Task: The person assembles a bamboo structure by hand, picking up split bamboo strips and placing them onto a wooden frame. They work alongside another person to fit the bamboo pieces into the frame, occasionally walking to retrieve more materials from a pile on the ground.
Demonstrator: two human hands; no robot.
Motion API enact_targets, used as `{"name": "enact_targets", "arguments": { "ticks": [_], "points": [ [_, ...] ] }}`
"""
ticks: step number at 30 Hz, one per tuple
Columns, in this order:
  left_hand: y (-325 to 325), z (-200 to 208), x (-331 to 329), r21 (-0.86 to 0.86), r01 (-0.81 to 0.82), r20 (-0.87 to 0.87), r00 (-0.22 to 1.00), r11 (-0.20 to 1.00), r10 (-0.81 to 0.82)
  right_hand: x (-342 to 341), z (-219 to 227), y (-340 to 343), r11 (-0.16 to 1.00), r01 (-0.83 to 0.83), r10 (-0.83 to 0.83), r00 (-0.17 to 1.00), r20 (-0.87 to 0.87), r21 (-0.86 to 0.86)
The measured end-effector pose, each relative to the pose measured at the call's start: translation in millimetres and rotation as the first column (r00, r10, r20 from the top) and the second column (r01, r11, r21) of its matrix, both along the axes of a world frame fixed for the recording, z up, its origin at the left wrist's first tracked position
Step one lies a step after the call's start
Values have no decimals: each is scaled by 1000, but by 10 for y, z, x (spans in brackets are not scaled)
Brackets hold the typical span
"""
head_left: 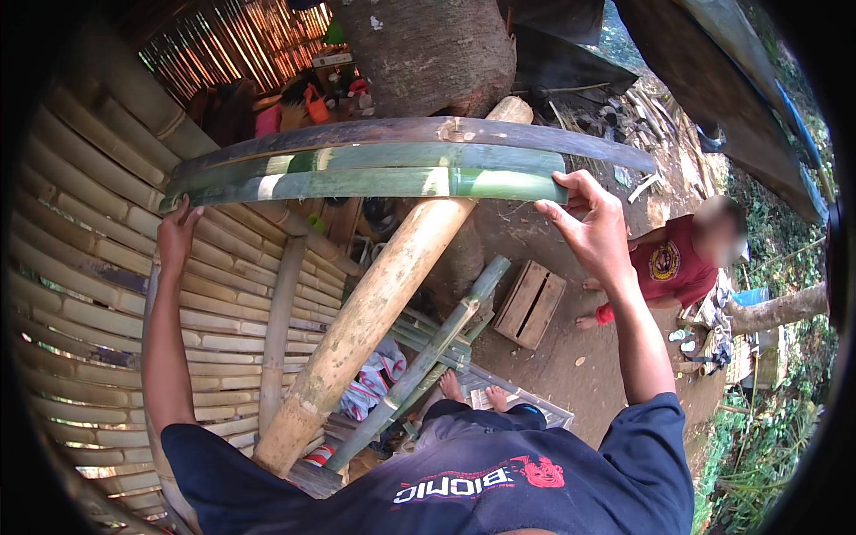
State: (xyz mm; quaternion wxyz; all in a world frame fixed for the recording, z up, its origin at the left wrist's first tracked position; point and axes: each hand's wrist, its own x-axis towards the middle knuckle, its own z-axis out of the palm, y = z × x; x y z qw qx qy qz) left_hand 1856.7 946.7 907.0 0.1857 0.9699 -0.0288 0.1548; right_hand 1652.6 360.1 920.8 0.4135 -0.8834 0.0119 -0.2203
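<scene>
A split green bamboo slat (374, 184) spans the view from side to side above a thick tan bamboo pole (383, 294). My left hand (178, 225) is closed on its left end, fingertips at the lower edge. At the other end my right hand (593, 223) pinches the slat between thumb and fingers. Right beyond it lies a second green slat (383, 157), and past that a dark brownish bamboo strip (428, 132), longer toward the right. The three run side by side, almost parallel. Whether the slats touch the pole is hard to tell.
A bamboo slat wall (98, 267) rises on my left. Ahead stands a tree trunk (428, 53). Below are a green bamboo frame (428, 366) and a wooden crate (530, 305). A person in a red shirt (678, 259) is on the right.
</scene>
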Motion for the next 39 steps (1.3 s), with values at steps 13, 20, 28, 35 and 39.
{"name": "enact_targets", "arguments": {
  "ticks": [13,20,28,35,39],
  "points": [
    [-239,285,-5,70,-40,-191,980,997,53,3,-46,-21,999,14,-15,1000,26,52],
    [-191,257,15,7,-50,-228,972,999,50,22,-35,15,999,25,-27,999,42,38],
    [-175,243,74,65,-50,-224,973,997,63,36,-31,2,1000,28,-28,999,33,-5],
    [-41,163,81,32,-40,-198,979,999,45,35,6,17,999,33,-33,999,-16,-3],
    [-179,285,15,122,-51,-219,973,991,77,42,42,53,998,40,-38,998,-57,40]
  ]
}}
